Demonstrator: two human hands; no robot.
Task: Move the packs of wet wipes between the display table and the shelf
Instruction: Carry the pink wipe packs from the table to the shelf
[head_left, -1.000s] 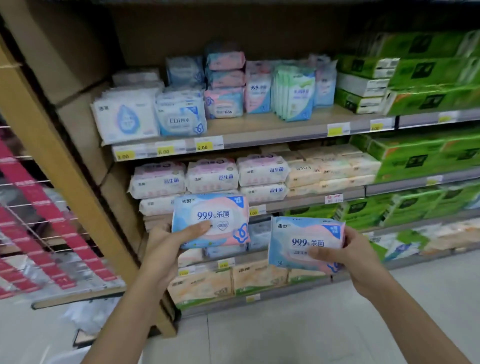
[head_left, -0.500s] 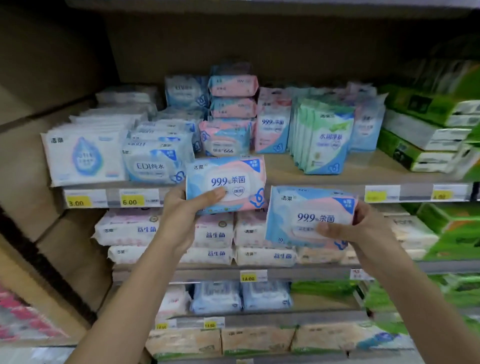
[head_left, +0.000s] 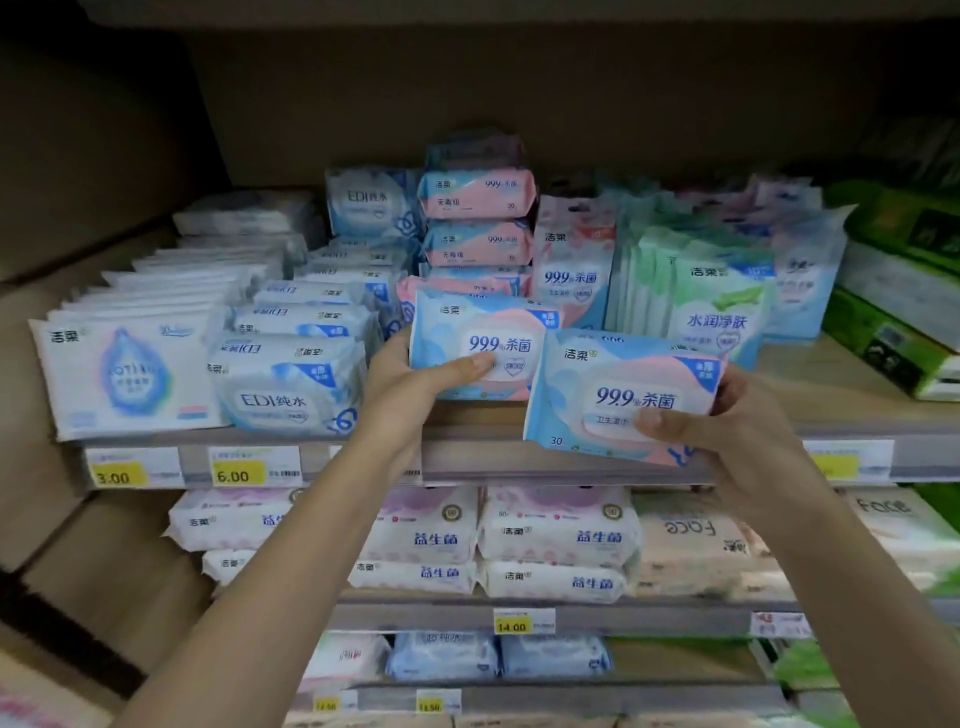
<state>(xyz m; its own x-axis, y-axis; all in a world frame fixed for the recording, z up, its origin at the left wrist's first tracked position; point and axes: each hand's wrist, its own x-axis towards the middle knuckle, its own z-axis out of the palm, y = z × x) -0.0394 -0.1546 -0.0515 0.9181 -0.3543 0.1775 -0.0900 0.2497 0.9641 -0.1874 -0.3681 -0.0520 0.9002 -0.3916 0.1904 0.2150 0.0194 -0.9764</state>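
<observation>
- Wet-wipe pack (head_left: 623, 384), pink and blue, is pinched by the right hand (head_left: 737, 431), thumb on its face, just in front of the shelf (head_left: 478, 457) edge.
- Second pack (head_left: 467, 332) is gripped by the left hand (head_left: 410, 384), above that front edge.
- Matching packs (head_left: 478, 218) sit stacked behind, mid-shelf.

Pink-and-blue wipes packs (head_left: 480, 343); yellow price tags (head_left: 236, 474)
</observation>
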